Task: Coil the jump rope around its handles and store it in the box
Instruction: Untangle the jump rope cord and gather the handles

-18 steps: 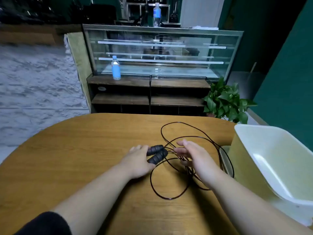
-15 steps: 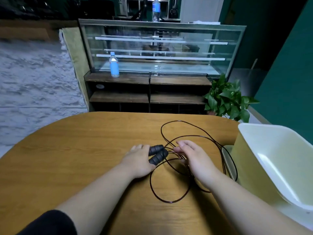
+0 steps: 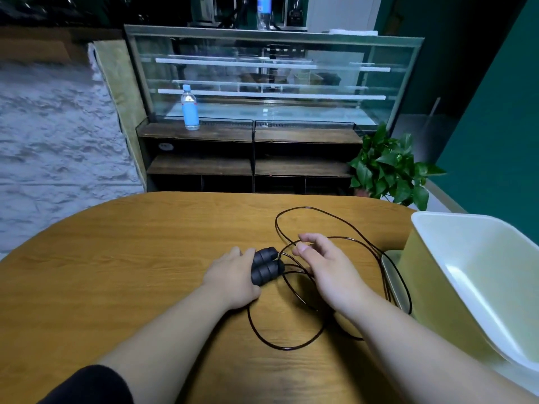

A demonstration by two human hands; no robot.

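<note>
Two bare hands work over a rounded wooden table (image 3: 122, 258), seen from a camera worn on the person's head and looking forward and down.

The left hand (image 3: 233, 277) is wrapped around a pair of black foam handles (image 3: 267, 265) that lie side by side on the table, their ends sticking out past the fingers toward the right. The right hand (image 3: 326, 265) hovers just beside those handle ends, palm down, its fingers loosely curled. Its thumb and forefinger are pinched together at a strand of the thin black rope (image 3: 291, 344); whether they truly grip the strand I cannot tell.

The rope lies uncoiled in loose, overlapping loops on the table, spreading from the handles toward the far edge, toward the person, and rightward under the right forearm.

At the right edge of the table stands an open pale plastic box (image 3: 431, 258), with nothing visible inside it. A flat lid (image 3: 389, 275) lies against its near-left side, and one loop of rope crosses over the lid.

Beyond the table stands a glass display case (image 3: 274, 80) on wooden shelving, with a water bottle (image 3: 190, 110) on the ledge and a leafy green plant (image 3: 388, 170) to the right.
</note>
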